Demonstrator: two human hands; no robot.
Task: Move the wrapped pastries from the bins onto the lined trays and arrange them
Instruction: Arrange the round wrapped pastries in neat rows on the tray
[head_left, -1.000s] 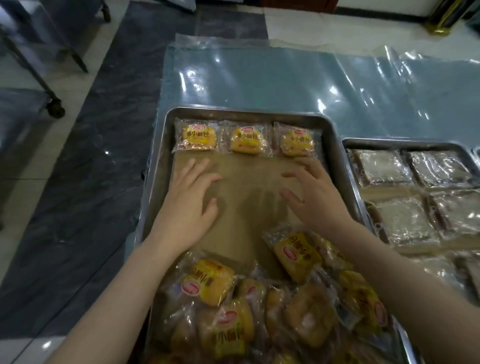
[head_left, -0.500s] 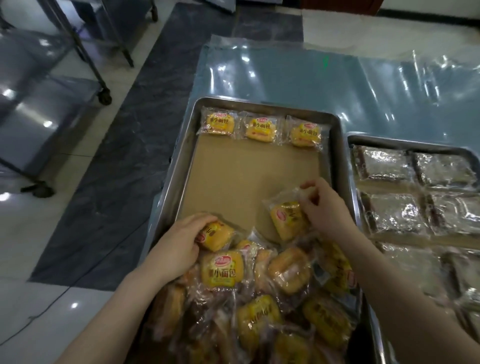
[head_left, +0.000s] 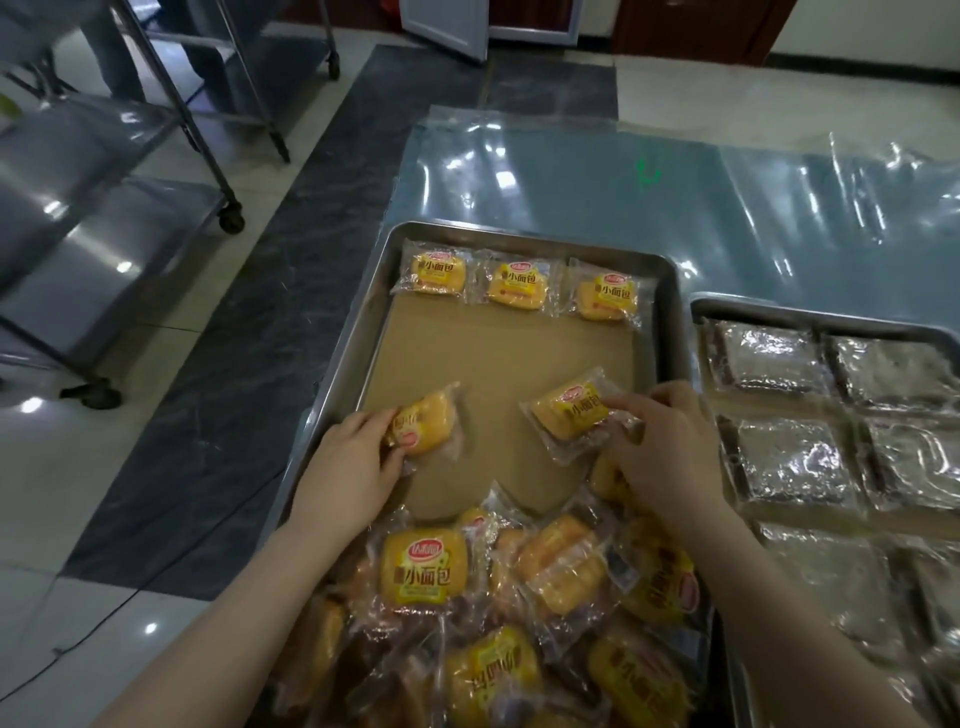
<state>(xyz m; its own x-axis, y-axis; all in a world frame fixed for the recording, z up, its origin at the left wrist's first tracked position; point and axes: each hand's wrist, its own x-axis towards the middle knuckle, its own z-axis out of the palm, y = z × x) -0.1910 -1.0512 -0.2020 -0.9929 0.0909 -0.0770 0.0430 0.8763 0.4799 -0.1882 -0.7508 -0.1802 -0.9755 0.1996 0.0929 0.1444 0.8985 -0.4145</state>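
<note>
A wheeled metal rack (head_left: 119, 218) stands on the floor at the far left, well apart from the plastic-covered bench (head_left: 597, 176). On the bench lies the lined tray (head_left: 519, 238), its brown paper liner (head_left: 498, 353) bare across the middle.

The left hand (head_left: 353, 457) reaches in over the tray's left rim. Its fingers (head_left: 382, 421) are curled round the near-left end of the left pastry (head_left: 426, 423), thumb beneath and fingertips on top. The yellow packet is tilted, and its far end points toward the middle of the liner. Whether it touches the paper cannot be told.

Along the tray's far edge sits a row of three wrapped pastries (head_left: 517, 283), side by side and label up, just short of the rim. At the near end a loose pile of pastries (head_left: 423, 566) covers the liner between the two forearms.

Right of centre, the right pastry (head_left: 569, 410) lies at an angle low over the liner. The right hand (head_left: 670, 452) pinches its right end, with the index finger laid across the top of the wrapper and the thumb below.

Just beside this tray, on the right, is a second tray (head_left: 810, 316) filled with clear-wrapped squares (head_left: 769, 358) set in rows.
</note>
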